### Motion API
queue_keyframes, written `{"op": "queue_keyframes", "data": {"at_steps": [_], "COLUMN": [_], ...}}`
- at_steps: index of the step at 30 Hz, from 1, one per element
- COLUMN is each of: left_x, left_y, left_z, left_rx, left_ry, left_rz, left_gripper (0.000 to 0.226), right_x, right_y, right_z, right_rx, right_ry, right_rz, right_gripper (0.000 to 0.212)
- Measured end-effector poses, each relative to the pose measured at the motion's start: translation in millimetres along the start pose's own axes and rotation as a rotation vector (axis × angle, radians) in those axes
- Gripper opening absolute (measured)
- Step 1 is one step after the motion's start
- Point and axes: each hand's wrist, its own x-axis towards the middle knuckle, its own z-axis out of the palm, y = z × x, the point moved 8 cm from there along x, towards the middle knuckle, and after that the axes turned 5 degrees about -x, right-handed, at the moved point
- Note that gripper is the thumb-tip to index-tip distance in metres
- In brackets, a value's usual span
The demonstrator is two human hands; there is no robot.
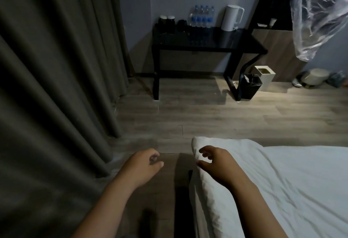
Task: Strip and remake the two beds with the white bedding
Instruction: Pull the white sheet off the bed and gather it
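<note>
Dim hotel room, bed [301,190] at right: my right grip [216,164] hovered loose-fingered over the white duvet corner [207,143]; my left grip [145,164] held nothing. A shallow pinch could let the corner slip.

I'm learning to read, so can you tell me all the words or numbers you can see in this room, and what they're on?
No text here can be read.
Water bottles on the black table: blue labels, too small and blurred to read.
White kettle: no writing shows.
Black bin and white bin: no writing shows.
</note>
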Motion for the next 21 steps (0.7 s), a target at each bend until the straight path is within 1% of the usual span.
{"op": "queue_keyframes", "data": {"at_steps": [5,9,14,17,21], "left_x": [50,104,169,198,234], "left_y": [-12,-21,-22,-16,-5], "left_z": [-21,-49,-90,-100,-102], "left_rx": [-0.017,-0.009,0.077,0.110,0.142], "left_ry": [-0.036,-0.087,-0.153,-0.207,-0.276], "left_rz": [-0.009,0.038,0.135,0.184,0.232], "left_gripper": [0.026,0.030,0.031,0.031,0.033], "right_x": [44,86,128,147,173], "right_y": [-15,-39,-65,-72,-73], "right_z": [7,12,11,4,-1], "right_rx": [-0.026,-0.008,0.023,0.038,0.032], "right_ry": [-0.046,-0.025,-0.004,0.036,0.044], "right_rz": [0.026,0.081,0.175,0.218,0.270], "right_gripper": [0.041,0.040,0.040,0.041,0.040]}}
